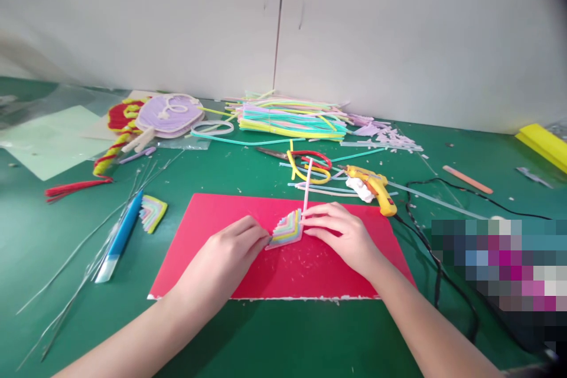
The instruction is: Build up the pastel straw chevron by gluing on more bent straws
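A small fan-shaped piece of pastel pipe cleaners (287, 228), striped in bent rows, lies on a red board (283, 277). At its lower left corner, my left hand (237, 251) pinches the piece between thumb and fingers. A pale pink pipe cleaner (308, 180) runs along its lower and right edges, with a loose end pointing up and away from me. My right hand (343, 233) presses that strip against the right edge with its fingertips. A similar striped piece (153, 214) rests left of the board, beside a blue-handled tool (121, 236).
Behind the board are scissors (325, 159), a yellow glue gun (376, 186) with a black cord, and a bundle of pipe cleaners (287, 121). Thin wires (73, 295) spread at left, near a lilac round craft piece (170, 112). Purple scraps (390, 136) lie at the back right.
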`<action>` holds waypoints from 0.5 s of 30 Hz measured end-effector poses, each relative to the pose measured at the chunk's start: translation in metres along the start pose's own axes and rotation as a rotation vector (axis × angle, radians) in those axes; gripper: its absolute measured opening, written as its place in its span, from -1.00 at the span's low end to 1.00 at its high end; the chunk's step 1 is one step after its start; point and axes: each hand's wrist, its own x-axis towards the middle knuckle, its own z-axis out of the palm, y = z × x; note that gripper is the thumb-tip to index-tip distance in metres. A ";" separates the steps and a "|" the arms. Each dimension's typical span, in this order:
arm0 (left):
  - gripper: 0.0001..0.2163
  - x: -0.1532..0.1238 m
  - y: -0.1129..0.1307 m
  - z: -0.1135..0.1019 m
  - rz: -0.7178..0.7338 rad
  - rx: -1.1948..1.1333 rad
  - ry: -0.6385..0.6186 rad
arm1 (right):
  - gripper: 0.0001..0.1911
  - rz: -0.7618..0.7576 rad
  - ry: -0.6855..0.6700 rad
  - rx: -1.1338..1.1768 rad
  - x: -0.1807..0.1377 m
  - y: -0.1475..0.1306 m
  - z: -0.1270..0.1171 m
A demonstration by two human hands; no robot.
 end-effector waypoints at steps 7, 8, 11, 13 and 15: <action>-0.74 0.004 0.000 0.008 0.113 0.043 0.145 | -0.78 0.019 0.096 -0.052 0.000 0.002 -0.001; -0.72 0.004 0.000 0.009 0.149 0.047 0.132 | -0.76 0.016 0.102 -0.067 0.000 0.002 -0.001; -0.66 0.005 0.002 0.013 0.228 0.054 0.060 | -0.75 -0.001 0.087 -0.086 0.000 0.004 -0.002; -0.64 0.005 0.003 0.015 0.256 0.062 0.024 | -0.74 -0.009 0.070 -0.078 0.000 0.005 -0.002; -0.64 0.006 0.002 0.016 0.270 0.070 0.008 | -0.74 -0.003 0.056 -0.068 0.000 0.006 -0.001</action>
